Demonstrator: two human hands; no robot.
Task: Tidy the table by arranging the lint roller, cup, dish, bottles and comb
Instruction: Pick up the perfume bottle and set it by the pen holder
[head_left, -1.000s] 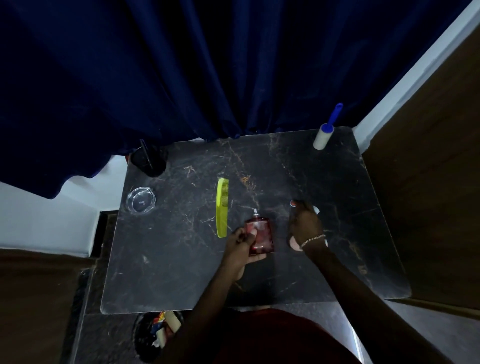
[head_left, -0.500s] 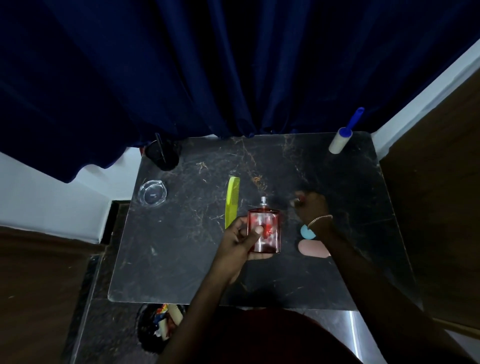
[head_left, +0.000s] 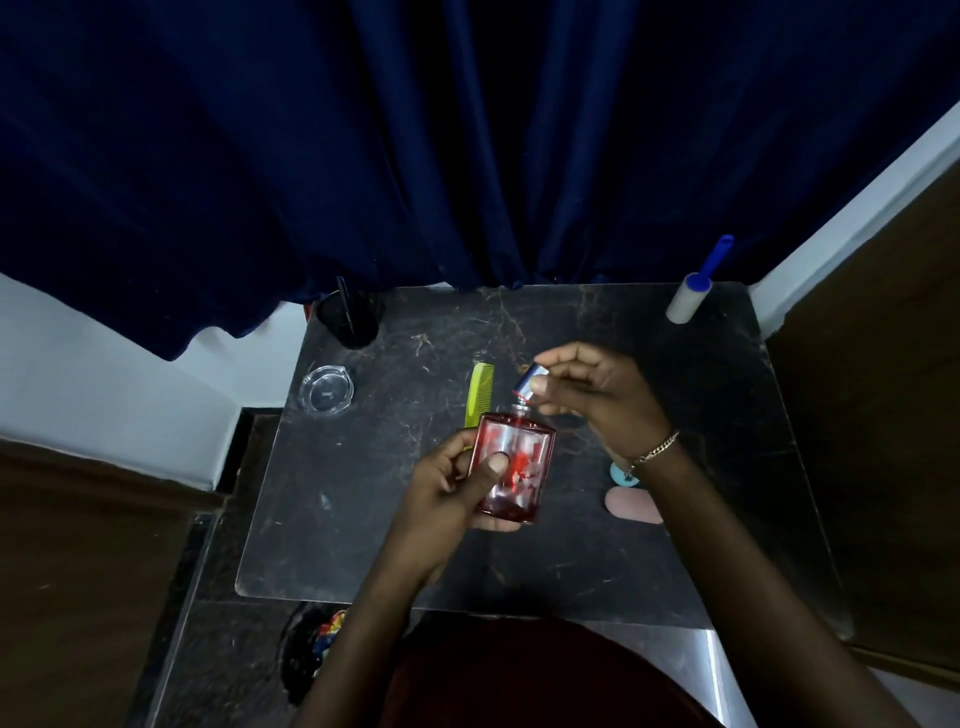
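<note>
Left hand (head_left: 447, 493): wrapped around the flat red perfume bottle (head_left: 511, 467), thumb on its front face, held above the tabletop (head_left: 675, 571) near the middle. Right hand (head_left: 597, 395): pinches the small cap (head_left: 530, 382) between thumb and fingertips, tilted just over the bottle's spray neck, not seated. Handling: the bottle looks like glass, so likely rigid, smooth, rather heavy and breakable; best gripped across the 2 broad faces, low on the body. The cap appears light and easy to drop. Yellow-green comb (head_left: 479, 395): flat, just left of the bottle, partly behind it. Clear glass dish (head_left: 328, 389): near the left edge. Black cup (head_left: 350, 319): far left corner. Lint roller (head_left: 696, 286): far right corner, blue handle outward. Pink bottle (head_left: 631, 504): lying under the right forearm, teal cap toward the far edge; it crowds any set-down to the right.
</note>
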